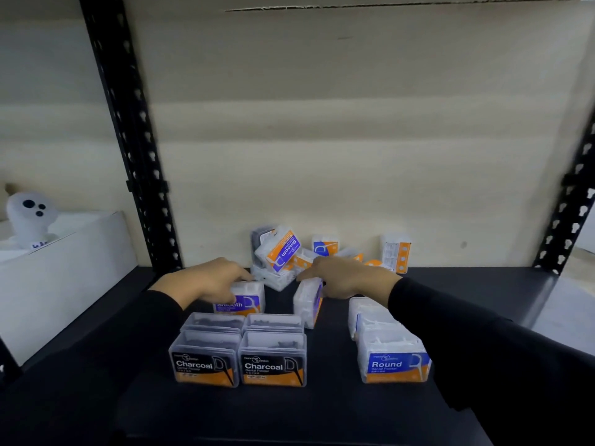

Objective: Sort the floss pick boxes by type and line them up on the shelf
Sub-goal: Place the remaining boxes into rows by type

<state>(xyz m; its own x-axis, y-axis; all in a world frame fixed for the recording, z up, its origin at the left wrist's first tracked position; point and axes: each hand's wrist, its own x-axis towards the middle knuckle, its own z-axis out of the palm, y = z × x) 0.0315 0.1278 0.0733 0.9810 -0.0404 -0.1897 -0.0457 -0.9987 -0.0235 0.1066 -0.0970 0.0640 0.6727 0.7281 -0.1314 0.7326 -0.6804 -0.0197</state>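
A stockroom or shop: black slotted-steel shelf (322, 413), cardboard backing (322, 123), retail floss pick boxes (272, 365).

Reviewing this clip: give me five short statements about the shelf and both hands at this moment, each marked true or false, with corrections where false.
1. Two Charcoal boxes stand side by side at the front, labels facing the camera. True.
2. The Round box stands left of the Charcoal boxes. False: it stands to their right.
3. The left hand rests on a Smooth box behind the Charcoal boxes. True.
4. The right hand is lifting the Round box. False: it is at a white box turned sideways, farther back.
5. The boxes at the back wall stand in a neat row. False: they lie in a jumbled heap.
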